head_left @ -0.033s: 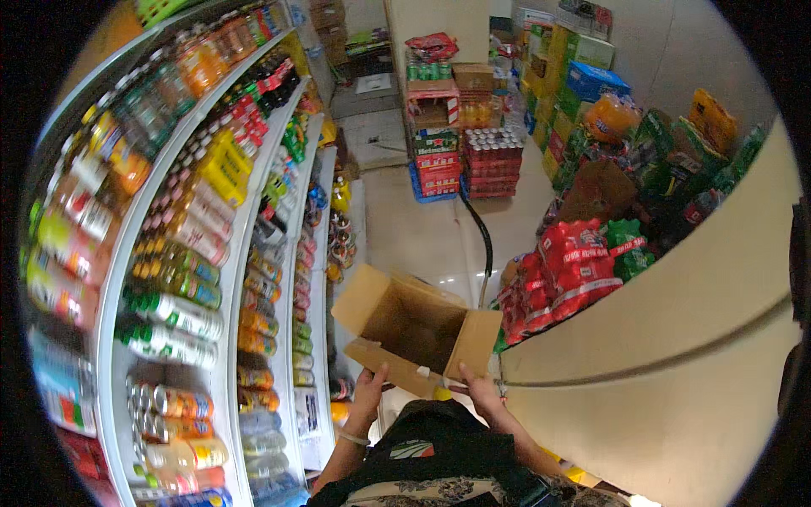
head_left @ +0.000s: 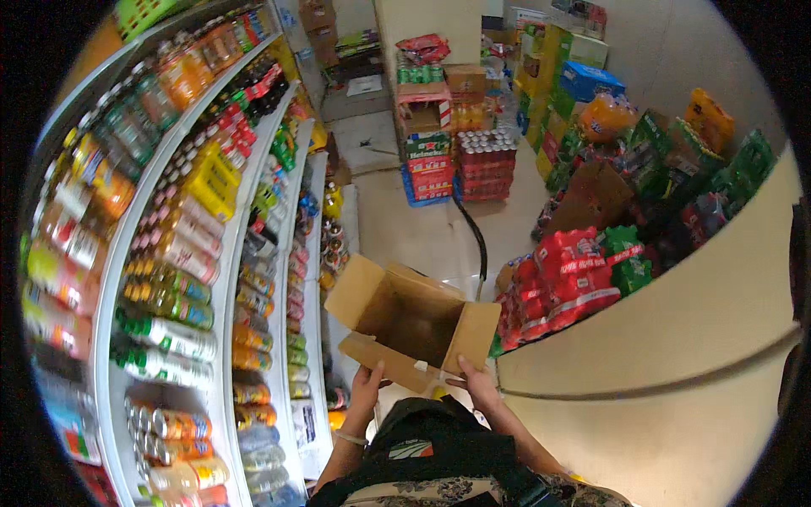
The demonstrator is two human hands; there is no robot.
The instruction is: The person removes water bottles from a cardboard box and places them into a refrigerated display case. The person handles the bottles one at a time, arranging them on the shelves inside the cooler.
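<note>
Here, shelves point(head_left: 211, 279) packed with drink bottles point(head_left: 160, 334) run along my left. My left hand point(head_left: 367, 386) grips the near edge of an open cardboard box point(head_left: 414, 321), fingers curled around it, and my right hand point(head_left: 477, 384) clasps the same edge beside a flap. I hold the box in front of me, above the floor point(head_left: 422, 232). To the right lie red drink packs point(head_left: 566, 279).

I see an open cardboard box point(head_left: 414, 325), flaps spread, held at its near edge by my left hand point(head_left: 365, 390) and right hand point(head_left: 477, 387). Drink shelves point(head_left: 169, 279) curve along my left; red packs point(head_left: 570, 283) sit right.
</note>
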